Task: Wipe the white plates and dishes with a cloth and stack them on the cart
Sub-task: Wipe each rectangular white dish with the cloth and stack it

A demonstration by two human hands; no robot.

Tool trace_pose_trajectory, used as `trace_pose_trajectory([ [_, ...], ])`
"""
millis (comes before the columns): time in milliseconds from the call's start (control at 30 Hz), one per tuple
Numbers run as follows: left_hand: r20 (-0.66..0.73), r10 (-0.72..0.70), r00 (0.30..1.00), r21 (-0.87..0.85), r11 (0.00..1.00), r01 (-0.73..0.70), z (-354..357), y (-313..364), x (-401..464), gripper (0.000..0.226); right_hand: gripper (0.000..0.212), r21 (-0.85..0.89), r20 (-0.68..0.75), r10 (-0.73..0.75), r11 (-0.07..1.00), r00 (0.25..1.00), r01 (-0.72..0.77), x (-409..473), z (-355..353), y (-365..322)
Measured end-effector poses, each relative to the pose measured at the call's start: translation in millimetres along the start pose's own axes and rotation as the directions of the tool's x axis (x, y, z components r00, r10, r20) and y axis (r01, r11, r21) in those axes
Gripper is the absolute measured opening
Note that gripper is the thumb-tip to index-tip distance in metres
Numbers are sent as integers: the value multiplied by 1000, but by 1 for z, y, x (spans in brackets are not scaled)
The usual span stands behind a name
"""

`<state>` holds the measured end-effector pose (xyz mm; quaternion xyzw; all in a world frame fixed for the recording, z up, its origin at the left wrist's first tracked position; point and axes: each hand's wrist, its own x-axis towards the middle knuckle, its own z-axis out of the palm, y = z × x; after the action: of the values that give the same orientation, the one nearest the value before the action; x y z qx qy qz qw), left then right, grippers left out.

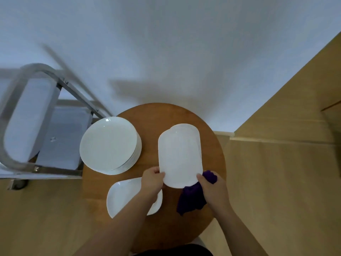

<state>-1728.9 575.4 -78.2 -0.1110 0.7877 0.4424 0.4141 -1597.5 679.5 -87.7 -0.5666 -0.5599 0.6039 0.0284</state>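
Note:
A white oblong dish (180, 157) is lifted over a stack of like dishes (186, 127) on the round wooden table (153, 115). My left hand (152, 180) grips the dish's near left edge. My right hand (212, 189) holds its near right edge and also holds a purple cloth (191, 198), which hangs down below the dish. A stack of round white plates (109, 145) stands at the table's left. A white curved dish (127, 196) lies at the near left, partly under my left forearm.
A metal cart (46, 137) with a curved handle and a pale shelf stands to the left of the table, close to the round plates. A white wall lies beyond, and wooden floor and panelling are to the right.

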Motion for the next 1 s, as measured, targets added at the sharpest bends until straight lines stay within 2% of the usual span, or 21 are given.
trace_pose_trajectory([
  [167, -108, 36, 994, 153, 988, -19, 23, -3, 38, 23, 2, -40, 10, -23, 999, 1000, 23, 17, -6, 1],
  [300, -109, 134, 985, 309, 946, -95, 37, -3, 54, 21, 9, -30, -6, -44, 999, 999, 44, 23, -4, 2],
  [400, -64, 231, 971, 495, 852, -169, 43, 1, 66, 22, 9, -27, -1, -52, 998, 999, 52, 25, -3, 5],
  [500, -57, 193, 979, 579, 805, -125, 47, 4, 78, 23, 11, -46, 22, -49, 998, 999, 50, 23, 0, 10],
  [600, 39, 159, 987, 707, 694, -139, 49, -3, 86, 23, 14, -57, 39, -19, 998, 999, 21, 18, 3, 15],
  [667, 53, 128, 990, 706, 697, -128, 44, -13, 84, 30, 14, -69, 43, -15, 997, 999, 18, 15, 4, 17],
  [733, 10, 79, 997, 631, 773, -68, 31, -27, 78, 44, 16, -59, 45, -13, 998, 999, 15, 10, 6, 17],
  [800, -47, 32, 998, 577, 817, 2, 9, -50, 72, 50, 20, -52, 60, -14, 998, 998, 17, 5, 11, 15],
  [900, -198, 51, 979, 605, 792, 81, -38, -92, 59, 45, 23, -59, 98, -19, 998, 995, 25, -6, 22, 12],
  [1000, -358, 26, 933, 579, 791, 200, -88, -128, 55, 52, 23, -53, 118, -18, 998, 993, 24, -16, 35, 14],
])
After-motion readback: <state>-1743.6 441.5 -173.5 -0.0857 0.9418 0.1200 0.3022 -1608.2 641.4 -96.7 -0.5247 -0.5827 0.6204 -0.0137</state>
